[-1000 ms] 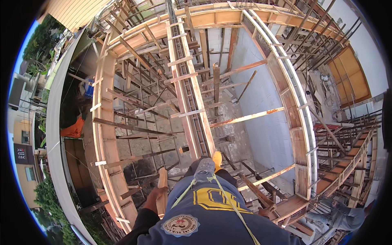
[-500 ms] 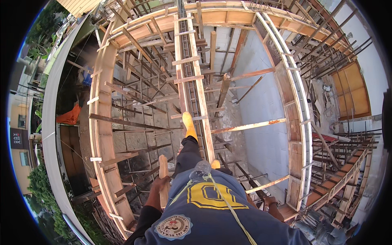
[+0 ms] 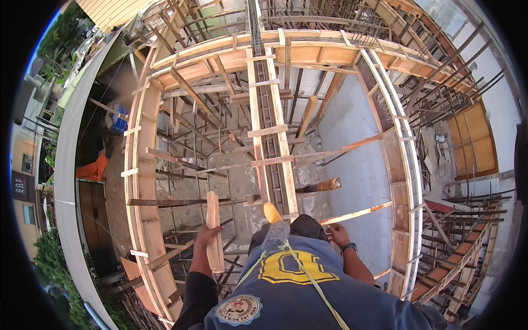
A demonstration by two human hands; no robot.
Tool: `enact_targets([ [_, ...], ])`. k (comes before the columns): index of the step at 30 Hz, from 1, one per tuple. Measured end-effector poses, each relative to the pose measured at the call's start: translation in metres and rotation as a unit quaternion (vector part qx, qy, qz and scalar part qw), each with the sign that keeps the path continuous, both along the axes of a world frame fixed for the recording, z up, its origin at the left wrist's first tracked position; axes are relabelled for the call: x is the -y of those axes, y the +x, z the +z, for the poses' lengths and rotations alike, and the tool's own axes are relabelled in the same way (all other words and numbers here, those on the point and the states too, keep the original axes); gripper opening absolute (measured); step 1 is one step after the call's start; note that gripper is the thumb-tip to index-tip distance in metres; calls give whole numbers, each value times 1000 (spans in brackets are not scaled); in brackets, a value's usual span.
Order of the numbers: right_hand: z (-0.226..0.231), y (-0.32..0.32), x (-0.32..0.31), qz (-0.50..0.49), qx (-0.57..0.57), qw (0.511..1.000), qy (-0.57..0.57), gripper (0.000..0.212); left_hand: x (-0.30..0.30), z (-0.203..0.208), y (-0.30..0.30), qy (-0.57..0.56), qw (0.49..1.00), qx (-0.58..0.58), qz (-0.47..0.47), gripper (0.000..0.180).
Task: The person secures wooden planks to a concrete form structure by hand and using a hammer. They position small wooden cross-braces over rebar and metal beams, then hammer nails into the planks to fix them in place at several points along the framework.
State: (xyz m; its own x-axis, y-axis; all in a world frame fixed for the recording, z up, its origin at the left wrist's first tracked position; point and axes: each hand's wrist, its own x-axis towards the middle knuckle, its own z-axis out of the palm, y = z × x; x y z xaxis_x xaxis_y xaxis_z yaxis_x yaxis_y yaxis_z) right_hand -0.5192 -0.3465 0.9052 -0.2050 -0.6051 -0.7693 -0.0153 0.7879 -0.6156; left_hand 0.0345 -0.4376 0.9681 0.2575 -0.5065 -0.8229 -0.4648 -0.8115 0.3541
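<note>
My left hand is closed around a short length of timber, held upright at my left side. At my right, my right hand hangs beside my dark trouser leg, fingers loosely bent and apart, with no object visible in it. A dark watch circles that wrist. One yellow boot shows on the narrow wooden beam form running ahead of me; my other foot is hidden. Steel reinforcement lies between the form's two boards, with short wooden cross-pieces bridging them.
Timber props and braces fill the deep space below, left and right. Curved-looking board forms border the left, and more forms the right. A wooden brace reaches from the beam to the right form. A grey block wall stands below.
I have moved forward along the beam. My left hand has come forward with the timber, and my right hand has swung forward beside my leg.
</note>
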Motion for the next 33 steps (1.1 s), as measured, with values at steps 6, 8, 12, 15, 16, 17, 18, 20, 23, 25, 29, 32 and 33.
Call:
enact_targets([
  [6, -3, -31, 60, -80, 23, 985, 150, 28, 137, -24, -9, -60, 997, 50, -2, 96],
  [8, -8, -42, 94, -65, 83, 978, 181, 21, 175, -27, -19, -53, 994, 92, -29, 95],
  [12, -81, -103, 154, -57, 141, 969, 193, 16, 241, -42, -42, 15, 998, 45, -52, 96],
  [15, -116, -151, 263, 37, 50, 987, 146, 21, 266, -82, -52, -12, 1000, 5, 18, 92],
  [16, -118, -163, 312, 128, -37, 985, 108, 25, 282, -92, -55, -28, 997, -24, 67, 86],
  [17, -96, -111, 397, -138, 27, 976, 169, 25, 265, -95, -19, -23, 996, 14, 81, 86],
  [18, -67, -72, 467, -105, -4, 991, 86, 30, 250, -102, 12, 8, 992, 37, 123, 78],
  [20, -41, -67, 581, -66, -43, 997, -14, 31, 291, -117, 6, 34, 988, 23, 147, 69],
  [23, -14, -55, 723, -55, -37, 993, -98, 34, 367, -99, -32, 29, 980, 18, 195, 56],
  [25, -4, -41, 796, -37, -42, 991, -124, 37, 426, -70, -50, 35, 979, -11, 202, 55],
  [29, -19, -1, 908, -26, 3, 985, -170, 40, 537, -71, -18, 1, 982, -83, 172, 58],
  [32, -39, 20, 950, -90, -10, 990, -105, 40, 636, -89, 29, -22, 994, 27, 106, 59],
  [33, -45, 19, 951, -81, -28, 994, -64, 37, 686, -86, 41, -22, 995, 22, 93, 59],
])
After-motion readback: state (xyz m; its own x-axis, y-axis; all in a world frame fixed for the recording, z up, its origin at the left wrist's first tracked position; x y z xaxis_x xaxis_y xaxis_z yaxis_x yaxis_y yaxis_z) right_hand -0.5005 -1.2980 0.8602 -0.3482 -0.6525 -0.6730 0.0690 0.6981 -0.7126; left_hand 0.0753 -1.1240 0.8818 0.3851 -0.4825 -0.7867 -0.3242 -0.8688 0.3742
